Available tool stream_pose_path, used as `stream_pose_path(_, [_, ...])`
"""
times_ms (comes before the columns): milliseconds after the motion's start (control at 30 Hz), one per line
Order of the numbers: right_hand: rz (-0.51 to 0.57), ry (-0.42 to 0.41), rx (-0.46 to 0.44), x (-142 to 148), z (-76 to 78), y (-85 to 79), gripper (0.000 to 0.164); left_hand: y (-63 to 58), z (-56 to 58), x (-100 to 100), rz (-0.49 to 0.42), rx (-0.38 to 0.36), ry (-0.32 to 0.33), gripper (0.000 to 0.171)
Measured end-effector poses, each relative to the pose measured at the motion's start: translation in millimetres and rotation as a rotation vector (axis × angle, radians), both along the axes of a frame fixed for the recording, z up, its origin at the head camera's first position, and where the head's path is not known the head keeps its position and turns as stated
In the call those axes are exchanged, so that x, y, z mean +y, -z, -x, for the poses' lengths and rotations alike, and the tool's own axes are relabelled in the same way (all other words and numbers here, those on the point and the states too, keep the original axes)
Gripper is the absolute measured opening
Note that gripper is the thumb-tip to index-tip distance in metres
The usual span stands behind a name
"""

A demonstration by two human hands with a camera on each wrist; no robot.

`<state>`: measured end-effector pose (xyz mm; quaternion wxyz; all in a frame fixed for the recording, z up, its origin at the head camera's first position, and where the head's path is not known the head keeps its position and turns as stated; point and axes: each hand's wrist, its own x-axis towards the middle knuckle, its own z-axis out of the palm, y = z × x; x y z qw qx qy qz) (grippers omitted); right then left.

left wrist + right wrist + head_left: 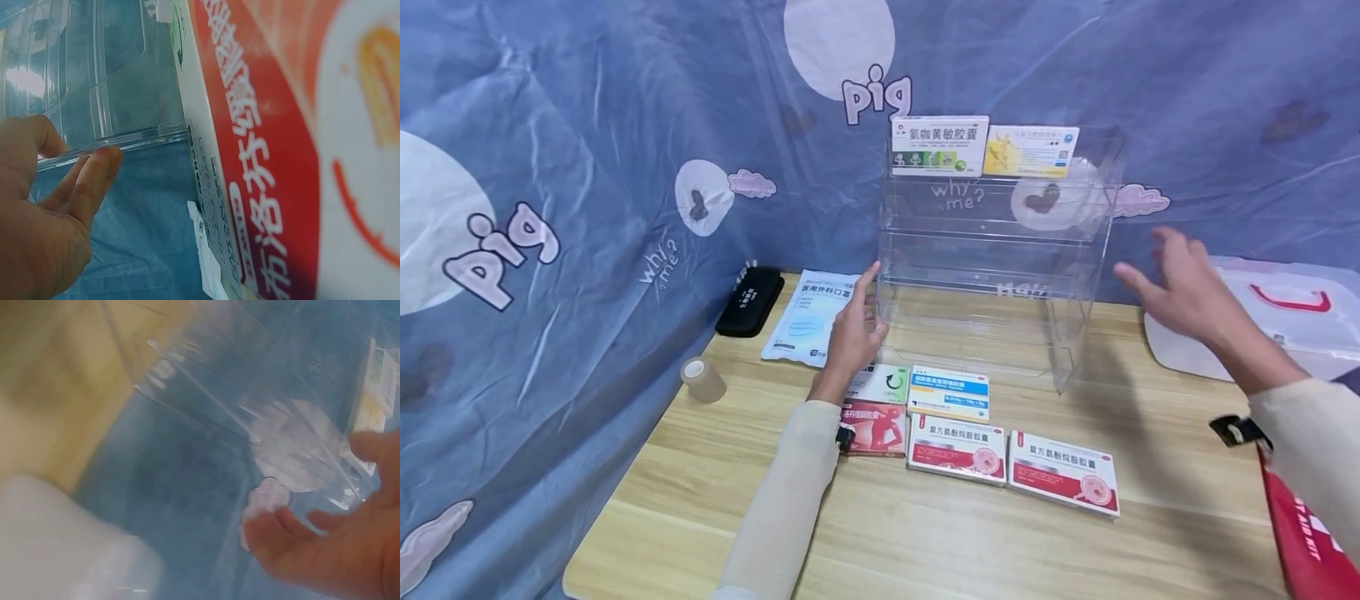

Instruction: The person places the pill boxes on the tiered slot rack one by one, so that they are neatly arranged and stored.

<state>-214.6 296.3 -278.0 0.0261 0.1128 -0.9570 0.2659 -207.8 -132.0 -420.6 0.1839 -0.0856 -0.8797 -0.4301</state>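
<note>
A clear stepped display rack (992,242) stands on the table, bearing a white-and-green medicine box (940,147) and a yellow-and-white one (1032,152) on its top tier. At the rack's left side, my left hand (853,329) pinches the edge; the left wrist view puts the thumb on one face and fingers on the other. Off to the rack's right, my right hand (1183,287) hangs in the air, fingers spread and holding nothing. Before the rack lie a blue-and-white box (949,393), two red-and-white boxes (957,448), a red box (874,429) and a partly hidden green-marked box (887,383).
Left of the rack are a blue mask packet (808,317), a black case (750,302) and a roll of brown tape (703,380). A white lidded box with a red handle (1292,298) stands right, and a red first aid bag (1311,533) lies at the front right.
</note>
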Motion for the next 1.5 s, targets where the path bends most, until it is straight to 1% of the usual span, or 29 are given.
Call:
stream_pose_path(133, [-0.055,-0.155,-0.165,20.7,-20.1,29.6,0.074,-0.9,0.9,1.2,0.006,0.012,0.011,0.098])
stream_pose_path(200, [-0.091,-0.212,-0.244,27.4,-31.5,44.4,0.067,-2.1,1.0,1.5,-0.002,0.019,0.011,0.099])
stream_pose_path(267, [-0.110,-0.258,-0.301,32.2,-42.8,59.9,0.060,-3.3,1.1,1.7,-0.009,0.019,0.009,0.100])
stream_pose_path(367, [-0.101,-0.301,-0.401,36.6,-60.9,82.1,0.053,-4.0,0.7,1.4,-0.013,0.008,0.003,0.101])
stream_pose_path(500, [-0.038,-0.389,-0.481,42.8,-81.7,110.3,0.045,-1.8,-0.1,0.6,0.003,0.000,-0.011,0.100])
stream_pose_path(567, [-0.002,-0.429,-0.487,45.8,-89.7,120.9,0.044,-1.4,0.0,0.8,0.010,0.003,-0.017,0.100])
stream_pose_path(667, [0.063,-0.478,-0.457,46.8,-99.9,134.5,0.049,-0.8,0.0,1.1,0.019,0.004,-0.020,0.099])
stream_pose_path(800, [0.103,-0.497,-0.373,40.3,-112.5,148.4,0.061,-1.0,-0.4,1.4,0.026,0.003,-0.030,0.100])
stream_pose_path(900, [0.090,-0.474,-0.333,32.2,-121.3,154.4,0.069,-1.6,-1.1,1.7,0.024,0.001,-0.034,0.101])
stream_pose_path(1000, [0.103,-0.464,-0.337,25.4,-126.1,156.5,0.071,-1.0,-0.9,1.6,0.024,-0.005,-0.035,0.102])
stream_pose_path(1233, [0.068,-0.453,-0.334,20.6,-124.7,155.2,0.065,0.4,-0.4,0.3,0.013,-0.017,-0.029,0.104])
stream_pose_path(1367, [0.069,-0.450,-0.306,20.8,-127.6,155.8,0.062,0.4,-0.6,1.2,0.005,-0.021,-0.018,0.103])
stream_pose_path(1500, [0.074,-0.453,-0.288,19.5,-130.0,155.2,0.061,-0.8,-1.0,1.4,0.006,-0.025,-0.026,0.104])
